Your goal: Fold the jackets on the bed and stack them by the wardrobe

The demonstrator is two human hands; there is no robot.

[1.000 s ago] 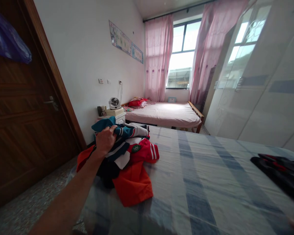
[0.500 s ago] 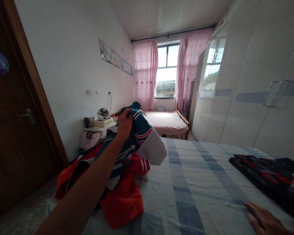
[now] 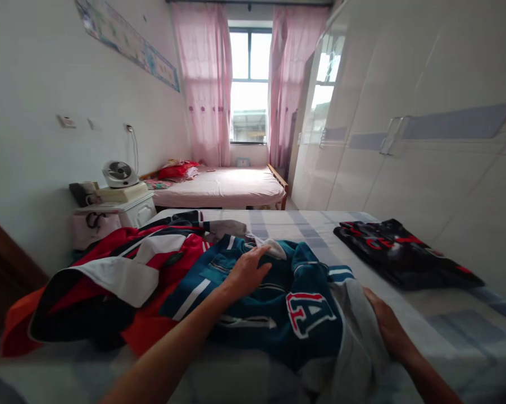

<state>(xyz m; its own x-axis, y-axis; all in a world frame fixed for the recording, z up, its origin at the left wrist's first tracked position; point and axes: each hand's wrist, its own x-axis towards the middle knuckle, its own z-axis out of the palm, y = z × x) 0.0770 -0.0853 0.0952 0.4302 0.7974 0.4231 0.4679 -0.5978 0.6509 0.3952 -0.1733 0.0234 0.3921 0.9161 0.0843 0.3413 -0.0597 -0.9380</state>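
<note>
Your left hand [image 3: 248, 272] was over the teal jacket [image 3: 256, 308], fingers parted; the jacket sprawled on the bed [image 3: 463, 320]. Your right hand [image 3: 386, 322] was at its grey sleeve [image 3: 354, 320]; whether those fingers gripped it, I couldn't tell.

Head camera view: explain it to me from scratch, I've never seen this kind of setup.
There is no machine here, just a person's two bare hands, seen by a camera worn on the head that looks forward and down. The left hand rests on a teal jacket, thumb apart from the fingers. The right hand is at the jacket's grey sleeve; whether it grips is unclear. The jacket lies on a striped sheet. To its left is a heap of red, white, orange and dark clothes; to its right, a flat black garment.
</note>
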